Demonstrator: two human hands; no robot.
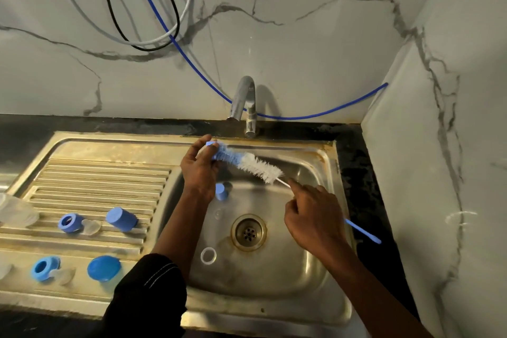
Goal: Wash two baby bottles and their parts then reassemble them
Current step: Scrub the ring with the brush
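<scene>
One bristly blue-white brush (247,162) — thin-stemmed — in left hand (199,170) and right hand (312,217).

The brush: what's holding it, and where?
The right hand grips the brush by its thin handle; the left hand holds its blue bristle end.

Left edge of drainboard (96,173): clear bottle (15,211) cut off by the frame. Tip of bottle brush (247,163) hidden in left hand (199,170), mid-handle under right hand (312,217). Blue piece (221,191) in sink (274,269) unidentifiable.

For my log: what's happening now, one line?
left hand: holds small part | right hand: holds bottle brush | bristles: against part | over sink
</scene>
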